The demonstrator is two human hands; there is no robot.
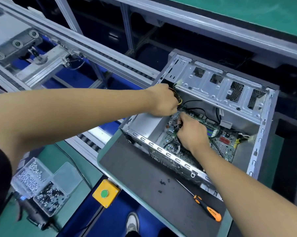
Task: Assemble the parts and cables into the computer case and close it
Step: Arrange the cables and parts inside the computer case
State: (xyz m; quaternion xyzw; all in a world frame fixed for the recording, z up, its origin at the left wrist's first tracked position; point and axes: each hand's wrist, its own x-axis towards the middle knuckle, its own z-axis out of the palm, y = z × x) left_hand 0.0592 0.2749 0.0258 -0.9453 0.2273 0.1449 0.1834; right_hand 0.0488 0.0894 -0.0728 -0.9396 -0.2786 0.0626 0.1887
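Cabling step | open computer case [257,134] on black mat [135,177] | left hand [163,101] grips yellow-black cables [230,103] | right hand [190,132] pinches connector over motherboard [226,144] | next, likely: seat plug squarely

We see the case [217,86] in bare, dull-shining sheet metal, on a matt black mat [135,171]. The screwdriver [206,205], lower right, has a glossy orange-and-black handle. Lower left, the screw box [41,183] is clear plastic.
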